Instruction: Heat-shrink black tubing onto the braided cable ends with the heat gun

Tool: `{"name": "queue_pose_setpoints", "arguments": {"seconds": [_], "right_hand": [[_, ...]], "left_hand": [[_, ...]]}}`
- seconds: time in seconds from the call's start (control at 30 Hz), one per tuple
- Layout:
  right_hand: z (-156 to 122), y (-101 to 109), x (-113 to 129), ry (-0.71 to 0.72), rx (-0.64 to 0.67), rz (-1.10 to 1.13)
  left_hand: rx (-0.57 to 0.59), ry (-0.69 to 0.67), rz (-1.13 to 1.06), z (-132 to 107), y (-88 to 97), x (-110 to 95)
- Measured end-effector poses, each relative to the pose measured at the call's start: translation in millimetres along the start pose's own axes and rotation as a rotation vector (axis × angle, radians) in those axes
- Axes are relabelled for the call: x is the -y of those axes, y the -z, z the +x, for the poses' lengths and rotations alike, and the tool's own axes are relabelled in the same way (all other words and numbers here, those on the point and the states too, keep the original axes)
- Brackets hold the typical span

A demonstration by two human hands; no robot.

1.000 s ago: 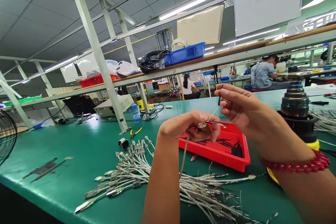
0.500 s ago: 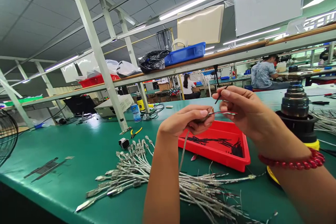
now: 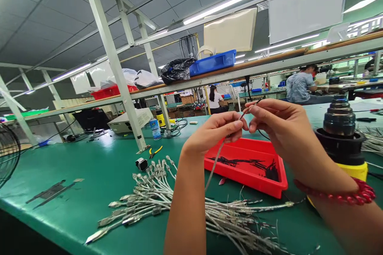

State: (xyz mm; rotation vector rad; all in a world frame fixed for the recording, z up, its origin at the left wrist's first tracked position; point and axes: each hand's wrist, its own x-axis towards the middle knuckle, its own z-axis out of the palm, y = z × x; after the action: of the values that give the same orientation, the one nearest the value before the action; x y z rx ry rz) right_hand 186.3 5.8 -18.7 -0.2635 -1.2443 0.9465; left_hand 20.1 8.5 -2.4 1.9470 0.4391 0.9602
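Observation:
My left hand [image 3: 226, 128] is closed in a pinch on a thin grey cable [image 3: 214, 166] that hangs down toward the bench. Thumb and forefinger of my right hand [image 3: 273, 118] pinch a thin black tube [image 3: 255, 103] close to the left fingertips. A dark wire end runs between the two hands; whether it is inside the tube is too small to tell. Below them sits a red tray [image 3: 254, 180] containing short black tubes [image 3: 229, 162]. A bundle of similar cables [image 3: 161, 193] with clear-wrapped connectors lies on the bench around my left forearm.
A hot-air gun [image 3: 339, 127] stands nozzle up at my right, near my wrist. Yellow-handled cutters [image 3: 155, 152] and a small watch-like object [image 3: 141, 163] lie beyond the cables. A shelf post [image 3: 115, 63] rises from the green bench [image 3: 74, 159]. Two people sit farther back.
My hands have come closer together, bringing the black tube to the wire end at my left fingertips. The red-and-black wires visible earlier between the hands are now mostly hidden.

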Motion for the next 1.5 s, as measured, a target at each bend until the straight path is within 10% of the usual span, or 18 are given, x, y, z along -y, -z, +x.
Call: {"name": "queue_pose_setpoints", "arguments": {"seconds": [0.57,0.8,1.1,1.5], "right_hand": [[0.1,-0.7,-1.1,0.108,-0.027,-0.076],[3.8,1.3,-3.3,0.137,-0.046,-0.104],[3.1,17.4,-11.5,0.147,0.337,-0.108],[6.8,9.1,-17.9,0.182,0.034,0.057]], "left_hand": [[0.100,-0.078,-0.069,7.1,0.3,9.7],[-0.062,-0.006,0.043,8.5,-0.6,5.5],[-0.076,0.012,-0.013,10.5,-9.6,6.2],[-0.076,-0.011,-0.033,15.5,-19.1,-0.3]]}}
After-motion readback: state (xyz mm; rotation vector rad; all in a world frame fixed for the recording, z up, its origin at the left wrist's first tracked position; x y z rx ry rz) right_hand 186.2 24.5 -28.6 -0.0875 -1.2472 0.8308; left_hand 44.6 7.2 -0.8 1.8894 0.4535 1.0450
